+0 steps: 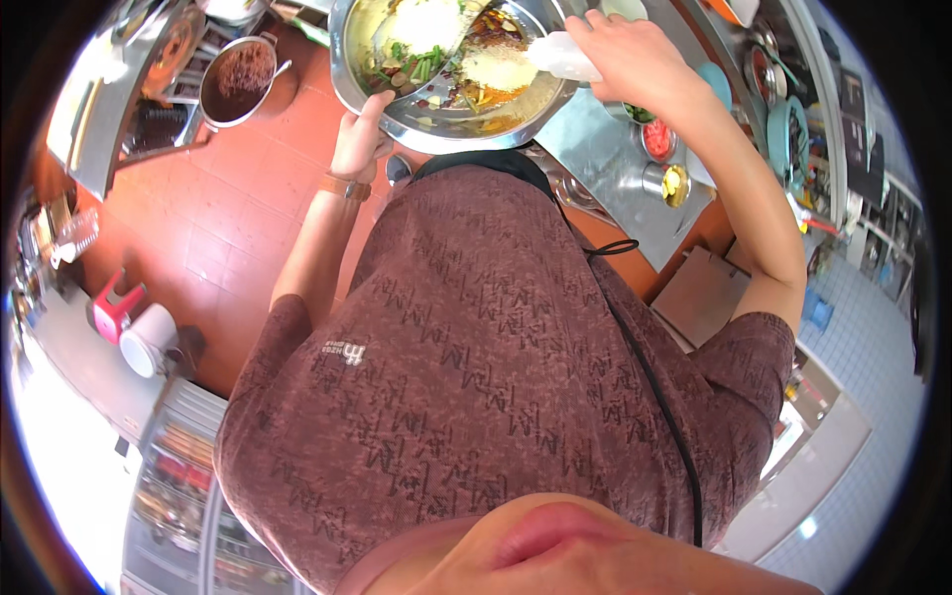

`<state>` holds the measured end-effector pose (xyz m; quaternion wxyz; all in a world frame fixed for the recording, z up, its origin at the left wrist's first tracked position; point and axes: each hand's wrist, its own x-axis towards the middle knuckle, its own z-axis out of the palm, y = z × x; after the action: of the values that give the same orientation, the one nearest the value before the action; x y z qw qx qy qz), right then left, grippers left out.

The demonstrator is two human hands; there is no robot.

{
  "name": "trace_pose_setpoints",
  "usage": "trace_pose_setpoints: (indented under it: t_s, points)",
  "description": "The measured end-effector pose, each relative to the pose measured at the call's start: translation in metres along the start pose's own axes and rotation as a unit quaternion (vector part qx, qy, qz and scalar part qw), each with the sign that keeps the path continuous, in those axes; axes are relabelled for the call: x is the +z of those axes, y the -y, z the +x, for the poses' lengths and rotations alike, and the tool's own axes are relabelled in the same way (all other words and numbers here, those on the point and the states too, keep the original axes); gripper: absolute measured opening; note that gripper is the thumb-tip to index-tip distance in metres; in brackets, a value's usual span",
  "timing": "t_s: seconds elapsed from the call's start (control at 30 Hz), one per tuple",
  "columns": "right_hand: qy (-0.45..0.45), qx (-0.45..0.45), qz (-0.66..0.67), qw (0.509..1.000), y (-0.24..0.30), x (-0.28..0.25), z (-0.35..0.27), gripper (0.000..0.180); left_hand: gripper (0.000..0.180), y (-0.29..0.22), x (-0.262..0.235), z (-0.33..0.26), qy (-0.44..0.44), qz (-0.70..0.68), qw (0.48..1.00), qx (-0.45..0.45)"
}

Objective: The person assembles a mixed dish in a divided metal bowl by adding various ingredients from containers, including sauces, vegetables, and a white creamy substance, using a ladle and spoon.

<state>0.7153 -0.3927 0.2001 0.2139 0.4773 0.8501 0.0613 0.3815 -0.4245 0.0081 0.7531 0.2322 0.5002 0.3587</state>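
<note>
A wide steel hot pot (451,139) with a curved divider is at the top centre, in front of my body. Its left side holds pale yellow stuff, chopped green onion and dark bits. In its right side lie a pale powdery heap (496,67), a dark reddish-brown sauce and yellow bits. My left hand (362,144) grips the near-left rim, thumb on top. My right hand (635,58) is closed around a white, partly see-through object (563,57), its tip over the right side of the pot; its exact kind is unclear.
A pot of dark brown contents (243,84) with a ladle stands at the left. Right of me, a steel counter (615,178) bears a bowl of red pieces (657,139) and a small metal cup with yellow pieces (674,184). A pink stool (117,305) and white bucket (149,340) stand lower left.
</note>
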Motion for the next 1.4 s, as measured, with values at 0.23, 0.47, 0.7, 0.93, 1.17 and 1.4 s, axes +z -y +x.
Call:
trace_pose_setpoints:
  t_s: [0.23,0.47,0.7,0.93,1.17,1.4]
  points:
    - [0.053,-0.031,0.005,0.998,0.008,-0.027,0.013,0.058,0.026,0.006,-0.004,-0.007,-0.003,-0.015,1.0,0.016]
    - [-0.032,-0.108,-0.089,0.99,0.013,-0.013,0.021,0.057,0.028,0.018,-0.013,-0.003,-0.004,-0.013,1.0,0.024]
    - [-0.088,-0.122,-0.079,0.985,0.026,0.004,0.013,0.041,0.028,0.023,-0.014,-0.006,0.0,-0.026,0.999,0.03]
    - [-0.055,-0.109,-0.102,0.987,0.025,0.008,0.009,0.067,0.028,0.025,-0.016,-0.007,-0.007,-0.024,0.999,0.025]
    - [-0.105,-0.105,-0.061,0.987,0.02,0.011,0.002,0.053,0.029,0.029,-0.017,-0.006,0.012,-0.044,0.998,0.041]
    - [-0.07,-0.1,-0.087,0.989,0.021,0.014,0.002,0.054,0.026,0.025,-0.017,-0.005,-0.005,-0.028,0.999,0.023]
